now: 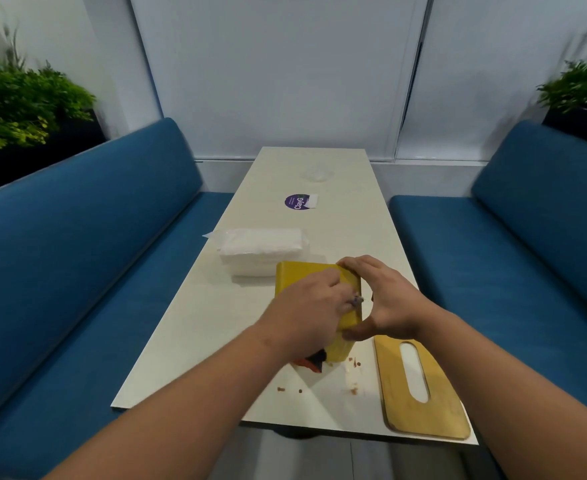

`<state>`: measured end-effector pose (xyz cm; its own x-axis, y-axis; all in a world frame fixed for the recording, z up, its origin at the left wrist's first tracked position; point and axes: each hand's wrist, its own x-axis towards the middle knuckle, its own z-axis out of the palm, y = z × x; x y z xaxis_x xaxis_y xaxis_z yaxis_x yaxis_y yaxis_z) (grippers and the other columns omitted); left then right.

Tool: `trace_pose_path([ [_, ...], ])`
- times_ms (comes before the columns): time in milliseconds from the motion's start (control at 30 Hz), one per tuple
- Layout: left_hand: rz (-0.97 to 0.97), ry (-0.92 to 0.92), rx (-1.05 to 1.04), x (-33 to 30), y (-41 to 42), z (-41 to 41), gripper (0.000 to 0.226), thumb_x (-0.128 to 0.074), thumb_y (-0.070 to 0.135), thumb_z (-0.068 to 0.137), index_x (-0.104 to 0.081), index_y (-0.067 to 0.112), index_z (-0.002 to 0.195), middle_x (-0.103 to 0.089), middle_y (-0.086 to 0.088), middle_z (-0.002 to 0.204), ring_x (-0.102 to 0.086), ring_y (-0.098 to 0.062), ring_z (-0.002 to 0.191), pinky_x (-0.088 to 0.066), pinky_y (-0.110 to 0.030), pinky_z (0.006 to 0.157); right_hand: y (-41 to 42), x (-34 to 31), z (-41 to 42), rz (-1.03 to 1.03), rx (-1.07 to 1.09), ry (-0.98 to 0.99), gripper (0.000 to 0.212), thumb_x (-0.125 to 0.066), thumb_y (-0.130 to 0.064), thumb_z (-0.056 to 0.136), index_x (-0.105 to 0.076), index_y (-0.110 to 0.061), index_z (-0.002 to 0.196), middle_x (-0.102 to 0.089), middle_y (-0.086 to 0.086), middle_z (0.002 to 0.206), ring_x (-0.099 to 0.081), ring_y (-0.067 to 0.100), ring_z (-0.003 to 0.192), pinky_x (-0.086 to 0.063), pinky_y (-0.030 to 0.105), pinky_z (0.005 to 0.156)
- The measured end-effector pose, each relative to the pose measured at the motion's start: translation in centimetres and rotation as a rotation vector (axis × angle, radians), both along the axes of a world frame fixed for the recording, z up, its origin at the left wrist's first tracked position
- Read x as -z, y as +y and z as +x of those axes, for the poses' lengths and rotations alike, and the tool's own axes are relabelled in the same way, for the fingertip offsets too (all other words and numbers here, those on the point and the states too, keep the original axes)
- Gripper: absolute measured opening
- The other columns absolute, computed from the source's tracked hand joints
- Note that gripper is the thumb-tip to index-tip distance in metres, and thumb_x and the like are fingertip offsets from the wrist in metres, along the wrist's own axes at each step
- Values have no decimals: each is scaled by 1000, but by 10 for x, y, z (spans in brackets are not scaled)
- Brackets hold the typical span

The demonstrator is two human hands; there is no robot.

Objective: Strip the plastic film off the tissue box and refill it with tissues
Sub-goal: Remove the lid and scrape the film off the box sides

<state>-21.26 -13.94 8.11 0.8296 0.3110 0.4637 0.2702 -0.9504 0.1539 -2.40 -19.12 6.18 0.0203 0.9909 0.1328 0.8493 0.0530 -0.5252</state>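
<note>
A yellow tissue box [295,277] stands tilted on the white table [188,327]. My right hand [385,299] grips the box's right end, fingers over its top edge and thumb beneath. My left hand [306,313] lies across the box's upper face, pinching something small and dark at its right edge; what it is I cannot tell. A red and dark scrap [311,362] shows under the box's near end. A plastic-wrapped pack of white tissues [262,251] lies just behind the box. The box's wooden lid [420,386] with an oval slot lies flat at the near right.
Small brown crumbs [354,363] are scattered near the box. A purple round sticker [299,201] and a crumpled bit of clear film [319,174] lie farther back on the table. Blue benches [77,254] flank both sides, with plants [18,105] behind them.
</note>
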Motion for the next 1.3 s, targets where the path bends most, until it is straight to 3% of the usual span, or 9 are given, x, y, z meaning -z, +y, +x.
trace_pose_path([
  [133, -124, -51, -243, -3, 27, -5, 23, -42, 29, 99, -62, 21, 106, -47, 5, 94, -50, -14, 87, -38, -22, 72, 1, -1, -1, -13, 11, 0, 112, -87, -57, 51, -28, -36, 144, -34, -22, 129, -37, 7, 119, -44, 28, 93],
  [200, -91, -50, -290, -3, 24, 4, 22, -42, 27, 99, -61, 19, 108, -49, 2, 96, -50, -17, 87, -43, -26, 73, 1, -1, 0, -14, 12, 0, 112, -88, -57, 51, -29, -36, 144, -35, -21, 130, -37, 7, 119, -43, 27, 93],
  [400, -34, 64, 37, -4, 3, 8, 14, -57, 19, 92, -68, 16, 100, -56, -2, 93, -45, -12, 81, -31, -20, 71, 0, -3, 4, -21, 4, 14, 110, -91, -46, 50, -33, -32, 143, -37, -22, 127, -41, 7, 116, -41, 22, 94],
  [500, -73, 169, 170, -10, 9, -3, 16, -54, 23, 94, -68, 15, 98, -54, -2, 93, -43, -11, 79, -36, -23, 70, 0, -4, 2, -10, -11, 3, 110, -90, -46, 50, -33, -31, 143, -37, -21, 127, -40, 6, 116, -40, 23, 95],
  [600, -39, 195, 113, -17, 24, 2, 21, -50, 28, 96, -68, 17, 104, -56, -1, 99, -48, -14, 90, -37, -23, 77, 1, -5, -2, -2, 0, 5, 109, -91, -47, 50, -34, -32, 142, -38, -21, 125, -41, 6, 114, -42, 23, 92],
  [767, -43, 62, -126, -15, 30, 16, 27, -41, 26, 100, -62, 19, 114, -54, -1, 100, -47, -17, 91, -45, -32, 82, -1, -4, -3, 3, -14, 3, 108, -90, -52, 49, -35, -35, 140, -42, -18, 125, -42, 8, 114, -46, 25, 91],
  [900, -68, 77, 23, -9, 12, 3, 20, -49, 24, 96, -66, 18, 104, -55, 1, 99, -41, -8, 85, -36, -22, 76, -1, -5, 0, -16, -16, -1, 108, -90, -49, 50, -34, -35, 141, -39, -20, 126, -41, 8, 115, -45, 26, 93],
  [1033, -123, 215, 171, -13, 8, -13, 16, -54, 24, 94, -68, 18, 98, -56, 1, 96, -49, -13, 85, -38, -23, 73, 2, -5, 1, 1, -21, 15, 105, -89, -46, 52, -34, -34, 141, -37, -23, 126, -39, 5, 116, -39, 24, 94],
  [1300, -52, 44, -228, -12, 39, 22, 24, -40, 29, 100, -60, 20, 110, -54, 0, 100, -50, -17, 93, -45, -29, 81, 3, -1, 0, 5, 8, -4, 108, -88, -56, 50, -33, -35, 141, -40, -18, 127, -40, 7, 115, -43, 24, 89],
])
